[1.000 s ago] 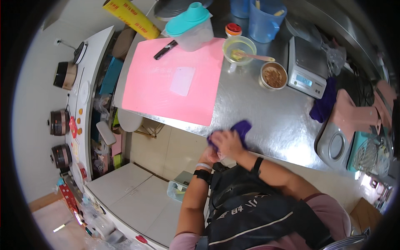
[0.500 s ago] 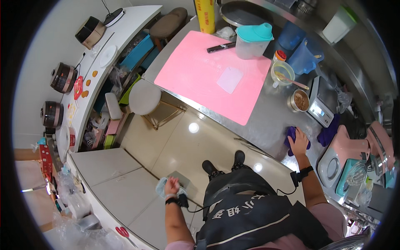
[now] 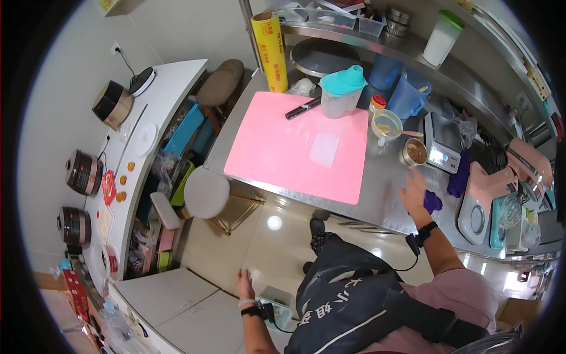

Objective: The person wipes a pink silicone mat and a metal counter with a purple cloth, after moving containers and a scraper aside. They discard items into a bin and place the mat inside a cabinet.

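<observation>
My right hand [image 3: 414,194] is over the steel table [image 3: 383,206], fingers stretched out and slightly blurred, holding nothing. Right beside its palm lies a crumpled purple cloth [image 3: 433,202]. Just beyond the fingertips stands a small metal bowl [image 3: 415,152] with brown contents. My left hand [image 3: 245,286] hangs low over the floor, away from the table, its fingers loosely extended and nothing visible in it. A pink mat [image 3: 277,168] covers the table's left part, with a pale flat scraper [image 3: 324,150] and a black-handled tool [image 3: 302,108] on it.
Behind the bowl are a digital scale [image 3: 443,141], a cup of pale mixture [image 3: 386,123] with a spatula, and blue jugs [image 3: 409,94]. A pink stand mixer [image 3: 480,203] is at right. A round stool [image 3: 206,192] stands left of the table, near a white counter [image 3: 138,112] with cookers.
My right hand has come off the purple cloth and reaches toward the metal bowl. The view has shifted, showing more of the back shelf. My left hand stays low.
</observation>
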`<state>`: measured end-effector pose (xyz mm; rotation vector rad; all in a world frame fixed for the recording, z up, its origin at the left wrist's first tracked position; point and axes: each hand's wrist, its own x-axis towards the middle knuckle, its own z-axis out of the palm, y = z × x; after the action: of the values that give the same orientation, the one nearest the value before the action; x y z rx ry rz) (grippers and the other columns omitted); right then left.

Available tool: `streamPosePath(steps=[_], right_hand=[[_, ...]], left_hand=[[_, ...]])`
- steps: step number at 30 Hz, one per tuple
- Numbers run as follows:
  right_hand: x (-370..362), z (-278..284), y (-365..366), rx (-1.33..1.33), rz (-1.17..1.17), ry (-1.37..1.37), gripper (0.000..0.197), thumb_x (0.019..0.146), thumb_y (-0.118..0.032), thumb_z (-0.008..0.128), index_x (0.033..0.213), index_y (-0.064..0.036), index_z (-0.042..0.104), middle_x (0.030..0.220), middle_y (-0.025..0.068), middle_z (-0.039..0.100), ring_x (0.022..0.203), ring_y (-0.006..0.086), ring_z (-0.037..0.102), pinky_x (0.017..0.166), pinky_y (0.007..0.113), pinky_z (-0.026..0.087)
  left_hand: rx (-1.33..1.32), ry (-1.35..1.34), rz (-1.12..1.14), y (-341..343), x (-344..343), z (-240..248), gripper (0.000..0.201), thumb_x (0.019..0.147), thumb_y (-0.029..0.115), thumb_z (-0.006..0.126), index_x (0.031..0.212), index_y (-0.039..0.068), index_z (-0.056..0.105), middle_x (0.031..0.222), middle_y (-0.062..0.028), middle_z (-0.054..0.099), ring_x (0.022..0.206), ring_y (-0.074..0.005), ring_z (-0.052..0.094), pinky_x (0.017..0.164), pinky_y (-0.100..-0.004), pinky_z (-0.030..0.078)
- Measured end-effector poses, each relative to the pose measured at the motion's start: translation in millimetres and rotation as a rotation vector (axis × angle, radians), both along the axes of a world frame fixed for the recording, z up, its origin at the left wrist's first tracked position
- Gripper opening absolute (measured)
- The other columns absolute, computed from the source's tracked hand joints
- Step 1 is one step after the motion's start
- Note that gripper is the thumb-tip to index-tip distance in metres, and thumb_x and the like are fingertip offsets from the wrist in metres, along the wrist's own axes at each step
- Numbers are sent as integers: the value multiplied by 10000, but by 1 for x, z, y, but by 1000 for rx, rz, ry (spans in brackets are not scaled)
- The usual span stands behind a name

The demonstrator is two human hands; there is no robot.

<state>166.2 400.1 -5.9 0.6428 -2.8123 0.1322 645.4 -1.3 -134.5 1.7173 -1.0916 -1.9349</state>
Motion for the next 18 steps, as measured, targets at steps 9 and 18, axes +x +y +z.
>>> streamPosePath(steps=[9,18], right_hand=[[-135,85,-270,-746,190,231,288,777,-204,613,1002,-26,587,1089,174,543,998,356,503,861,412,396],[-76,13,-181,-731,232,-427,152,786,-211,617,772,-63,644,768,107,617,748,285,581,671,369,467]], left_hand=[[-696,182,-828,-45,-342,140,576,797,163,659,1273,-24,396,1264,-142,463,1126,-251,476,925,-346,392],[-1435,333,-1065,8,-587,232,804,648,205,755,1295,-22,334,1270,-279,373,1202,-407,350,987,-450,320]])
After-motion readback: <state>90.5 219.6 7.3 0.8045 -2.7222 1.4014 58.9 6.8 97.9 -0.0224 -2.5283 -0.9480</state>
